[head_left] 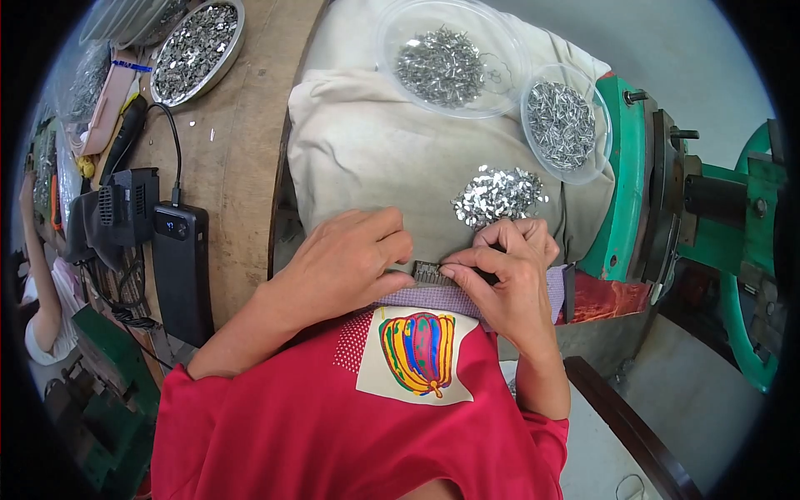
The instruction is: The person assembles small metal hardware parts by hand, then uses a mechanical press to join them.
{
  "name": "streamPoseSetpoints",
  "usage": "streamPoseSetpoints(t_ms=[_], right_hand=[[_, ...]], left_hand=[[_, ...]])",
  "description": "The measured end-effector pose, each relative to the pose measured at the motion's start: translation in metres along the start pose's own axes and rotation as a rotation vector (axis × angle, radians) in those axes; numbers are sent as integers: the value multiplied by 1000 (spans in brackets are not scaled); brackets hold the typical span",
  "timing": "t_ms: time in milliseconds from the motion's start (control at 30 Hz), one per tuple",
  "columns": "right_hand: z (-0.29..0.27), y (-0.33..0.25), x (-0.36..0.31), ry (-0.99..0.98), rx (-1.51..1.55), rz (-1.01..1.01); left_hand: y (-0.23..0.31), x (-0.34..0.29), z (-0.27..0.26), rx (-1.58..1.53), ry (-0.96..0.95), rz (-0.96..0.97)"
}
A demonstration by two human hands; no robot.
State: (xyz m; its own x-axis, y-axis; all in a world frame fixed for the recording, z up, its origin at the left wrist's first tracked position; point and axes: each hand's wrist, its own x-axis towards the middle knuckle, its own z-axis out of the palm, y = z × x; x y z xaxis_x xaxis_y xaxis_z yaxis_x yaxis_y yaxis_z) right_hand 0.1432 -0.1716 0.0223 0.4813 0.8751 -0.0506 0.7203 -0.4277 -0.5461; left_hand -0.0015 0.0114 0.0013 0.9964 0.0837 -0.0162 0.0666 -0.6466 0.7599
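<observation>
A small dark metal block (428,272) with a row of narrow slots or pins lies on the cloth in front of me. My right hand (510,271) is at its right end, thumb and forefinger pinched together. Whatever they hold is too small to make out. Left of the block rests my left hand (346,257), its fingers curled and its thumb apart from the forefinger, pointing toward the block. No object shows between them. Just beyond my right hand is a loose heap of small shiny metal pieces (498,197).
Two clear plastic tubs, a larger one (500,93) and a smaller one (604,125), hold small metal parts on the beige cloth (358,142). Green machinery (621,183) stands at right. On the wooden table (242,150) are a bowl (240,42) of metal pieces and a black power bank (179,275). Another person's arm (42,267) shows far left.
</observation>
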Motion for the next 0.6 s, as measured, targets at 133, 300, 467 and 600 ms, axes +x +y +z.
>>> streamPoseSetpoints(t_ms=[133, 300, 467, 600], right_hand=[[4, -1, 1, 1, 61, -4], [5, -2, 3, 15, 50, 3], [-1, 3, -3, -11, 31, 23], [-2, 5, -5, -9, 47, 30]], left_hand=[[-1, 0, 0, 0, -8, -3], [-1, 0, 0, 1, -8, -2], [0, 0, -1, -6, -12, -5], [1, 1, -1, -6, -16, -8]])
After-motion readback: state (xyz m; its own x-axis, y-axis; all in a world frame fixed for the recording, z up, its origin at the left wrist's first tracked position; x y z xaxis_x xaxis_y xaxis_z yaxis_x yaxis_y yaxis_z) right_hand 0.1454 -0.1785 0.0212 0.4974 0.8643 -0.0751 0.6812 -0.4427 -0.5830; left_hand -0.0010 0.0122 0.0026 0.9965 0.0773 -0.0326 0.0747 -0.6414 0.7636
